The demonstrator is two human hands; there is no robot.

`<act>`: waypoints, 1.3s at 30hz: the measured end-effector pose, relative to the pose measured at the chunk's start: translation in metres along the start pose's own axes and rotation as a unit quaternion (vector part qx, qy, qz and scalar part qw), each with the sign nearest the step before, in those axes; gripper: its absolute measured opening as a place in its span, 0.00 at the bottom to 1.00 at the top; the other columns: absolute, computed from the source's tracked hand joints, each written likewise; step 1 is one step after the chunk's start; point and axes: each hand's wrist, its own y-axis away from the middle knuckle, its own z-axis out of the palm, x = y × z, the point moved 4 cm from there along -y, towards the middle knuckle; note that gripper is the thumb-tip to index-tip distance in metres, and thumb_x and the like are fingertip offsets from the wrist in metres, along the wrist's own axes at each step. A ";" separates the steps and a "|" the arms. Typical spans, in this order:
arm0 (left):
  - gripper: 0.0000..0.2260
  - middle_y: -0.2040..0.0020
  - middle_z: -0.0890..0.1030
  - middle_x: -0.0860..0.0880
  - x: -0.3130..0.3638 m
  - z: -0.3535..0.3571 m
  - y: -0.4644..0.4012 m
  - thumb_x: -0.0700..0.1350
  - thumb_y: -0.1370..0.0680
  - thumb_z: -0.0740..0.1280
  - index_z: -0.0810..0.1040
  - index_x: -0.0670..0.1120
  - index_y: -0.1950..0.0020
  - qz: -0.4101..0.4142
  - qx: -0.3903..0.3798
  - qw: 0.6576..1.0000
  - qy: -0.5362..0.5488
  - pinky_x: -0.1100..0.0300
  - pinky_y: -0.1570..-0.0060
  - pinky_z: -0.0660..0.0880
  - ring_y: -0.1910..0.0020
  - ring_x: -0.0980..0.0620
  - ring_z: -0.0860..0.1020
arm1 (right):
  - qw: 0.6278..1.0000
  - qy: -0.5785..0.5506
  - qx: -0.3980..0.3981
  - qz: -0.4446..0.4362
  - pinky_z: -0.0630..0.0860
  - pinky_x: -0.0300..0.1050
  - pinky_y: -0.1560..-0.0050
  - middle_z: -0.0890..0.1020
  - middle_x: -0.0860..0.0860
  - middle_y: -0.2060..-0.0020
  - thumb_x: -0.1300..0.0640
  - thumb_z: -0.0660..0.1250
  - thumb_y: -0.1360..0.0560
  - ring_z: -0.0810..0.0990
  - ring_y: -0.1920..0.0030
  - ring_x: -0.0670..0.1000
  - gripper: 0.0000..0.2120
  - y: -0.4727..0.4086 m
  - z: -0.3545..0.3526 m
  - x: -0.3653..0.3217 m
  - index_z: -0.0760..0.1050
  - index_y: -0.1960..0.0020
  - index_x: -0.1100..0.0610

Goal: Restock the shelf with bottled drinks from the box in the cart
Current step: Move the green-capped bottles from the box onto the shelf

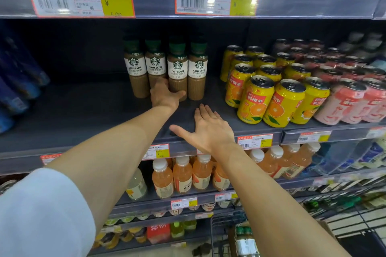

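As the left hand (165, 95) curls round one of four latte bottles (177, 69) mid-shelf (83, 115), the right hand (208, 129) lies spread, empty, near the front edge. Sliding bottles snug and upright should keep the row square; more wait in the cart's box (244, 240) below.

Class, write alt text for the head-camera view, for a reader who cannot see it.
A person's left hand grips the base of a Starbucks caffe latte bottle, third in a row of four on a dark shelf; the right hand hovers open nearby. Yellow orange-drink cans stand to the right.
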 end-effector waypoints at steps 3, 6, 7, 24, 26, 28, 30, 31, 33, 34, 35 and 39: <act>0.24 0.42 0.81 0.45 0.000 0.001 0.002 0.44 0.32 0.78 0.76 0.41 0.40 -0.007 0.000 1.000 0.003 0.60 0.45 0.74 0.42 0.48 0.78 | 1.000 0.002 0.000 0.000 0.48 0.49 0.23 0.53 0.56 0.21 0.21 0.40 0.32 0.50 0.22 0.52 0.54 -0.001 0.002 0.001 0.52 0.21 0.60; 0.25 0.40 0.80 0.44 0.001 0.003 0.006 0.46 0.31 0.78 0.75 0.40 0.38 -0.025 -0.007 0.999 -0.019 0.59 0.44 0.75 0.40 0.47 0.78 | 1.000 0.001 -0.004 0.001 0.48 0.49 0.23 0.53 0.56 0.21 0.20 0.39 0.33 0.49 0.22 0.53 0.56 -0.002 0.004 0.002 0.51 0.21 0.61; 0.26 0.39 0.80 0.44 0.001 0.004 0.008 0.47 0.31 0.78 0.75 0.41 0.37 -0.031 -0.011 0.999 -0.035 0.59 0.44 0.75 0.40 0.47 0.78 | 1.000 -0.001 -0.002 -0.001 0.48 0.49 0.23 0.53 0.57 0.21 0.20 0.39 0.33 0.49 0.22 0.53 0.56 -0.003 0.004 0.002 0.51 0.21 0.61; 0.24 0.24 0.61 0.39 -0.006 -0.102 0.134 0.54 0.16 0.52 0.63 0.39 0.26 0.100 -0.162 0.874 -0.447 0.48 0.27 0.59 0.25 0.42 0.59 | 0.996 0.045 0.004 -0.083 0.45 0.53 0.24 0.55 0.61 0.23 0.37 0.42 0.19 0.50 0.22 0.56 0.37 0.038 0.004 -0.027 0.54 0.22 0.65; 0.23 0.27 0.65 0.38 -0.013 -0.116 0.157 0.53 0.17 0.53 0.65 0.38 0.29 0.109 -0.150 0.870 -0.456 0.48 0.29 0.61 0.27 0.41 0.62 | 0.995 0.025 0.001 -0.101 0.45 0.52 0.23 0.51 0.60 0.22 0.37 0.42 0.19 0.47 0.22 0.56 0.37 0.058 0.007 -0.041 0.51 0.22 0.65; 0.22 0.32 0.69 0.38 -0.021 -0.128 0.181 0.53 0.17 0.54 0.68 0.38 0.32 0.114 -0.130 0.871 -0.460 0.46 0.32 0.64 0.31 0.40 0.66 | 0.993 0.001 0.001 -0.119 0.45 0.52 0.23 0.50 0.60 0.22 0.37 0.44 0.19 0.46 0.21 0.55 0.37 0.081 0.009 -0.053 0.50 0.22 0.64; 0.22 0.33 0.71 0.39 -0.032 -0.139 0.211 0.54 0.18 0.54 0.69 0.38 0.34 0.113 -0.109 0.874 -0.460 0.46 0.33 0.65 0.32 0.41 0.68 | 0.991 -0.018 -0.001 -0.134 0.46 0.52 0.23 0.50 0.60 0.22 0.38 0.46 0.19 0.47 0.22 0.56 0.36 0.107 0.013 -0.062 0.51 0.22 0.64; 0.22 0.33 0.71 0.39 -0.037 -0.143 0.227 0.54 0.18 0.54 0.69 0.39 0.34 0.109 -0.102 0.874 -0.463 0.46 0.33 0.65 0.32 0.41 0.68 | 0.990 -0.022 0.000 -0.142 0.47 0.52 0.23 0.51 0.60 0.22 0.39 0.48 0.18 0.48 0.22 0.56 0.36 0.122 0.016 -0.066 0.51 0.22 0.65; 0.23 0.31 0.69 0.40 -0.053 -0.149 0.264 0.55 0.18 0.53 0.67 0.40 0.32 0.080 -0.102 0.879 -0.459 0.46 0.32 0.64 0.31 0.41 0.66 | 0.987 -0.017 -0.005 -0.161 0.48 0.51 0.24 0.53 0.61 0.22 0.39 0.49 0.18 0.49 0.22 0.57 0.35 0.156 0.029 -0.070 0.53 0.22 0.65; 0.24 0.30 0.67 0.40 -0.062 -0.151 0.284 0.56 0.18 0.53 0.65 0.40 0.29 0.061 -0.106 0.882 -0.455 0.46 0.32 0.64 0.29 0.42 0.64 | 0.986 -0.017 -0.019 -0.166 0.47 0.51 0.24 0.52 0.60 0.22 0.39 0.48 0.19 0.49 0.22 0.56 0.36 0.173 0.040 -0.071 0.53 0.22 0.64; 0.25 0.28 0.65 0.41 -0.070 -0.152 0.304 0.56 0.17 0.52 0.63 0.39 0.27 0.042 -0.112 0.884 -0.452 0.46 0.31 0.63 0.28 0.42 0.63 | 0.984 -0.015 -0.041 -0.172 0.46 0.50 0.24 0.51 0.59 0.22 0.38 0.47 0.19 0.48 0.22 0.56 0.36 0.191 0.053 -0.071 0.51 0.22 0.63; 0.28 0.23 0.59 0.41 -0.112 -0.143 0.378 0.56 0.17 0.51 0.57 0.39 0.23 -0.022 -0.145 0.886 -0.440 0.46 0.28 0.59 0.24 0.44 0.57 | 0.972 0.001 -0.088 -0.216 0.53 0.55 0.25 0.55 0.63 0.23 0.42 0.52 0.18 0.51 0.23 0.60 0.34 0.256 0.098 -0.063 0.51 0.22 0.63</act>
